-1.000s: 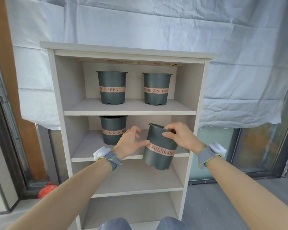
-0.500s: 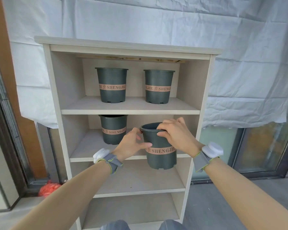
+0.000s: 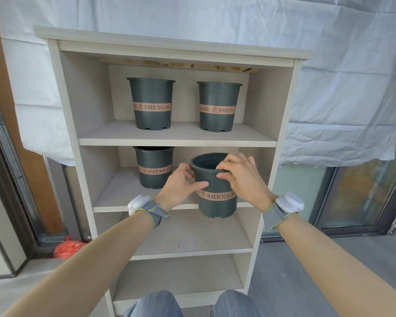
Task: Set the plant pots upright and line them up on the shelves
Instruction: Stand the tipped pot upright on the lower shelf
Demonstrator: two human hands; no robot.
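I hold a dark green plant pot (image 3: 216, 202) with a pink band upright in front of the right side of the second shelf (image 3: 114, 200). My left hand (image 3: 180, 183) grips its left side just under the rim. My right hand (image 3: 240, 176) grips the rim from the right. The pot's base hangs just below and in front of the shelf's edge. Another upright pot (image 3: 154, 168) stands at the left of that shelf. Two more upright pots, one on the left (image 3: 151, 104) and one on the right (image 3: 218, 107), stand side by side on the top shelf (image 3: 178, 137).
The pale wooden shelf unit (image 3: 62, 106) has two lower shelves (image 3: 188, 243) with nothing on them. A white sheet (image 3: 341, 88) hangs behind it. An orange-red bag (image 3: 66, 247) lies on the floor at the left. Glass panels stand to the right, and my knees show at the bottom.
The held pot went from tilted to upright and moved up and closer to the second shelf. My view moved closer to the shelf unit.
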